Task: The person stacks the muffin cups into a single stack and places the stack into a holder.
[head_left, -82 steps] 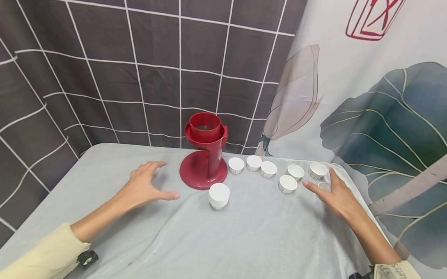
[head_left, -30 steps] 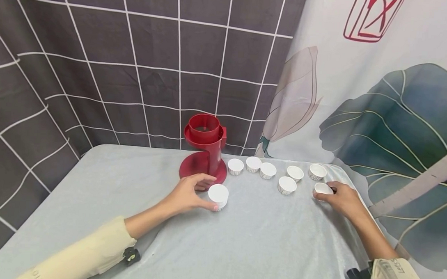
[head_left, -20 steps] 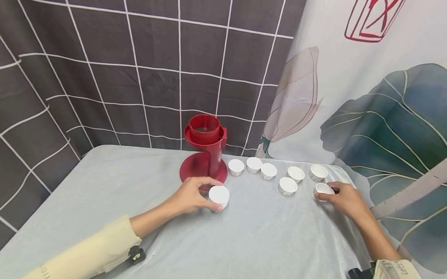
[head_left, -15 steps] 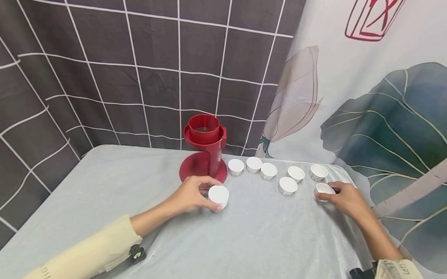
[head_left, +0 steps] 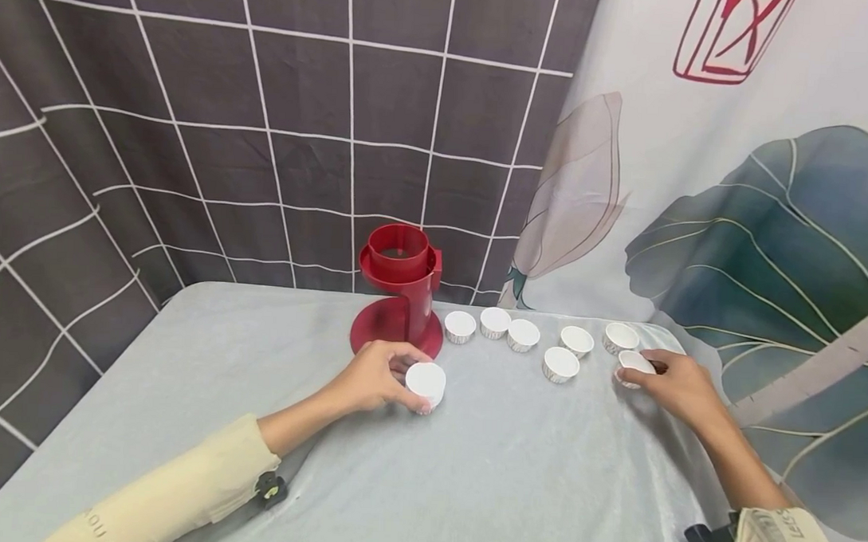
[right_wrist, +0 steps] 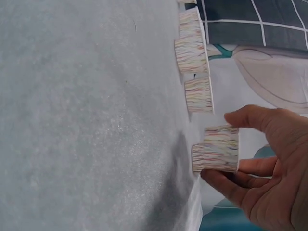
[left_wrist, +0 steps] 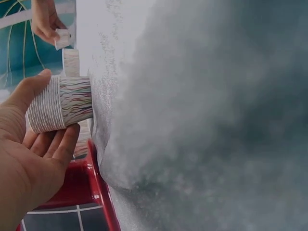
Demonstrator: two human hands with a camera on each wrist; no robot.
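My left hand (head_left: 380,377) holds a stack of white paper baking cups (head_left: 425,382) at the middle of the table. In the left wrist view the stack (left_wrist: 60,103) lies between thumb and fingers, its rims packed close and its streaked base right at the cloth. Over at the right end, my right hand (head_left: 681,383) pinches a single paper baking cup (head_left: 635,364) by its sides. That cup (right_wrist: 221,149) overlaps another streaked cup (right_wrist: 197,158) behind it in the right wrist view. Part of its far side is hidden by the fingers.
A red plastic stand (head_left: 418,314) with a round base and an upright tube is just behind the left hand. Several single baking cups (head_left: 523,335) stand along the table's back edge between the stand and the right hand. Grey cloth (head_left: 499,473) covers the table.
Both hands were spread and apart from the cups at first. The left moved right and took hold of the stack; the right closed on the cup, which has since tilted and risen slightly.
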